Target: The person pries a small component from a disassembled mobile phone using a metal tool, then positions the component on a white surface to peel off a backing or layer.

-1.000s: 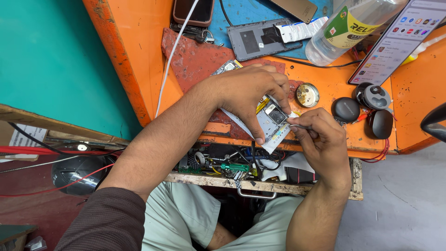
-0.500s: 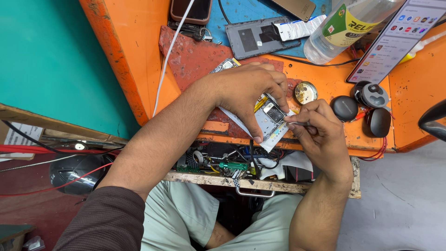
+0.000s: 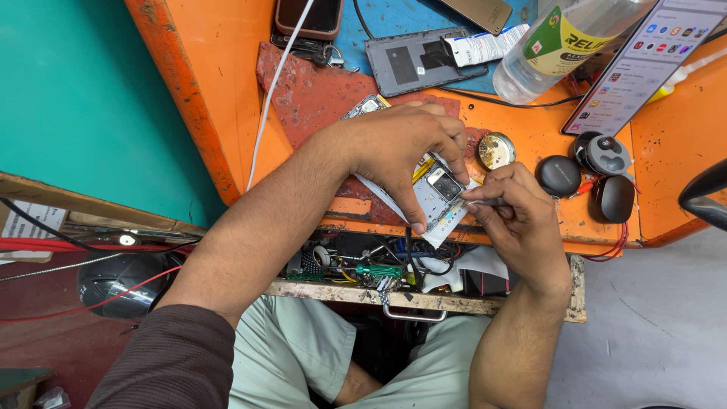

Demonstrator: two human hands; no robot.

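An opened phone [image 3: 438, 195] lies back-up on a worn red mat [image 3: 310, 91] at the front of the orange bench [image 3: 219, 83]. My left hand [image 3: 401, 148] presses down over it and holds it steady, fingers spread across its body. My right hand [image 3: 511, 208] pinches a thin metal tool whose tip touches the phone near its camera block. Most of the phone is hidden under my left hand.
A grey phone back cover [image 3: 420, 60], a clear plastic bottle [image 3: 568, 42], a lit phone [image 3: 644, 64], round black caps [image 3: 587, 170], a small round tin [image 3: 496, 150] and a white cable [image 3: 276, 91] sit on the bench. An open drawer [image 3: 394, 276] of parts is below.
The view has shifted slightly. Both hands stay on the phone, with my right hand's tool working at the same spot.
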